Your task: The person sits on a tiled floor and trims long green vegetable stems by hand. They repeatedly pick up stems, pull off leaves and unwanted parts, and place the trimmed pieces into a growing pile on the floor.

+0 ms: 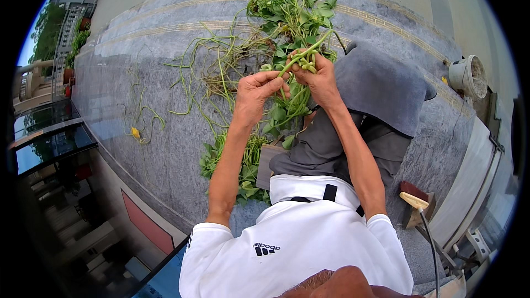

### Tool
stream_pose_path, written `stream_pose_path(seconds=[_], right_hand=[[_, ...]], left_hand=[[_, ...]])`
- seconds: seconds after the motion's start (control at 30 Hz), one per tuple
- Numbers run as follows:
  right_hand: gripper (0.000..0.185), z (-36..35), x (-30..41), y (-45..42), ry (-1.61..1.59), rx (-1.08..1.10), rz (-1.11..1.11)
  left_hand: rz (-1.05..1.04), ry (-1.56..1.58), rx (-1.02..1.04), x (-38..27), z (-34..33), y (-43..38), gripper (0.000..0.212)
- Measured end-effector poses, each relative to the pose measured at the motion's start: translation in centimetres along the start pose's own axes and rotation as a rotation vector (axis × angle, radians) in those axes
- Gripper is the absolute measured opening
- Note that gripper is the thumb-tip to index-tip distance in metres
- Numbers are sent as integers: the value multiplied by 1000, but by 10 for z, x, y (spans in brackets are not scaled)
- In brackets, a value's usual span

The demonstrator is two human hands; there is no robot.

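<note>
My right hand (316, 76) grips a small bunch of short, bent green stem pieces (307, 64) together with a longer green stem (316, 44). Close beside it, my left hand (261, 87) pinches the lower end of that longer stem between thumb and fingers. Below and beyond both hands lies a heap of leafy green vines (296, 12), probably sweet potato vines. Thin, stripped-looking strands (219, 66) spread to the left of the heap. Another leafy bundle (248, 174) lies under my left forearm, partly hidden by it.
A grey cloth (381, 78) covers my knees. Beside my hip is the corner of a wooden seat (265, 165). A white bucket (468, 76) stands at far right, with a broom (414, 200) and dustpan (426, 211) nearer. Loose strands and a yellow leaf (135, 133) lie on the grey tiled floor (174, 165).
</note>
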State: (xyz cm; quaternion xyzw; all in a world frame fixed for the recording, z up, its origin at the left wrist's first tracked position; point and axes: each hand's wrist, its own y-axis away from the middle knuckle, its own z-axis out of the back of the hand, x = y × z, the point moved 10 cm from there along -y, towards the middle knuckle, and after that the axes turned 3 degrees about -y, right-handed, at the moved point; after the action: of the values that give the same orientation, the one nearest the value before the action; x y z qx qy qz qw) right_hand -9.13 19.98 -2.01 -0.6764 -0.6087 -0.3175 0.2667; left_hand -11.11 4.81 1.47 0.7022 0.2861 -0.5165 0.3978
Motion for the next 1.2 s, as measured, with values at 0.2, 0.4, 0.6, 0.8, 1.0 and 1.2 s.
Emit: stream_pose_path(seconds=[0.2,0.4,0.6,0.8,1.0,1.2], right_hand=[[16,7,6,-2,270,-104,171],[13,47,5,-16,514,-409,86],[16,32,-3,-13,685,-257,-1],[14,8,-1,-10,108,-109,79],[10,7,-2,-5,-92,-88,27],[15,2,-4,-1,-142,60,-176]], left_hand=[[186,144,68,1,18,-1,24],[170,-25,256,-19,-26,11,23],[-75,-34,-42,-69,-1,-28,22],[-125,-359,-6,-64,-8,-56,22],[-195,-574,132,-56,-25,-79,17],[-94,-610,390,-48,-26,-89,20]])
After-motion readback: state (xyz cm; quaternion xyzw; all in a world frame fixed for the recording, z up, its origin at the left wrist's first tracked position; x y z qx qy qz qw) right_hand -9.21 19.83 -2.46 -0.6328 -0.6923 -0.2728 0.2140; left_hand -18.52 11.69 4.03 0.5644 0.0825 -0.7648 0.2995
